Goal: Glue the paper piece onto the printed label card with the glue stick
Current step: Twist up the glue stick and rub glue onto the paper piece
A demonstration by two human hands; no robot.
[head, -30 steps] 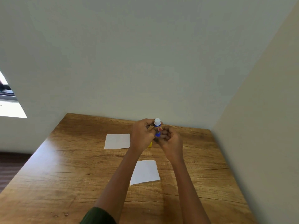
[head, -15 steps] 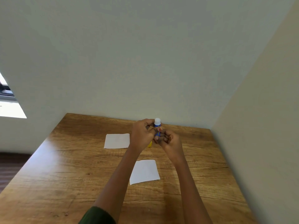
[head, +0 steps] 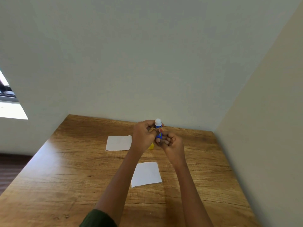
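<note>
A blue glue stick (head: 158, 130) with its white glue tip exposed stands upright above the far middle of the wooden table (head: 65, 169). My left hand (head: 144, 134) grips its upper body and my right hand (head: 170, 142) grips its base from below. A small yellow piece, probably the cap (head: 151, 146), shows on the table just under my hands. One white paper sheet (head: 118, 143) lies flat to the left of my hands. Another white sheet (head: 146, 174) lies nearer to me, between my forearms. I cannot tell which sheet is the printed card.
The table sits in a corner, with a pale wall (head: 147, 63) along its far edge and another wall (head: 270, 128) along its right edge. The table's left edge drops to a dark floor (head: 13, 167). A bright window (head: 8, 102) is at far left.
My hands stay together on the glue stick; the fingers shift slightly around it. The papers have not moved.
</note>
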